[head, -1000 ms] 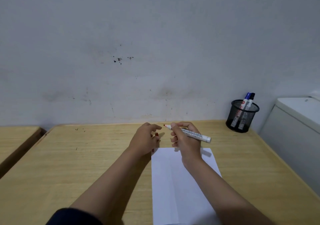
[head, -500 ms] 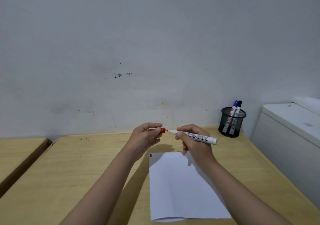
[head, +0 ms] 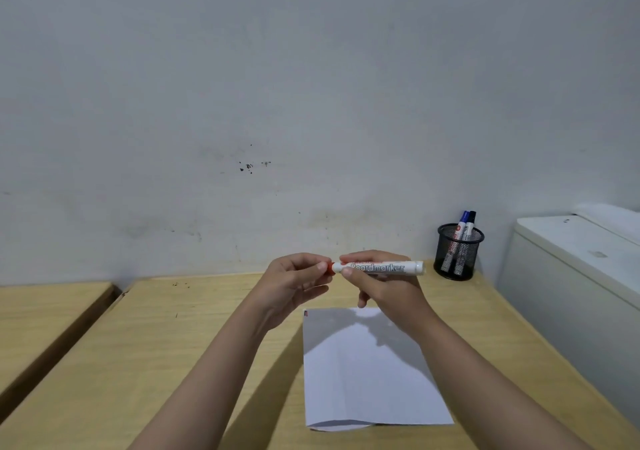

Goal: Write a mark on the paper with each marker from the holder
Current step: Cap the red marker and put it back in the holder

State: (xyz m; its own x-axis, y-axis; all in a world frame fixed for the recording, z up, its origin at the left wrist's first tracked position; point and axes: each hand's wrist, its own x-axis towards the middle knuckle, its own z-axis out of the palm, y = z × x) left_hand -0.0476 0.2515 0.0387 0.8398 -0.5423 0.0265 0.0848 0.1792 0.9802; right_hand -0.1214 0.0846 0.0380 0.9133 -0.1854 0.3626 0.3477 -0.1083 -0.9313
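Note:
My right hand [head: 384, 287] holds a white board marker [head: 388, 268] level above the desk, its tip pointing left. My left hand [head: 294, 285] pinches the red cap [head: 330, 267], which sits against the marker's tip end. Below them a white sheet of paper [head: 363, 370] lies on the wooden desk [head: 173, 345], with a small red mark [head: 305, 313] at its far left corner. A black mesh holder [head: 456, 255] stands at the back right with two markers [head: 465, 222] in it, one blue-capped and one dark-capped.
A white box-like unit [head: 571, 276] stands close along the desk's right edge. A second wooden surface [head: 45, 307] lies to the left across a narrow gap. A marked grey wall rises right behind the desk.
The cap in my left hand has come right onto the marker's tip; a second ago the two were apart. Both hands have lifted off the paper.

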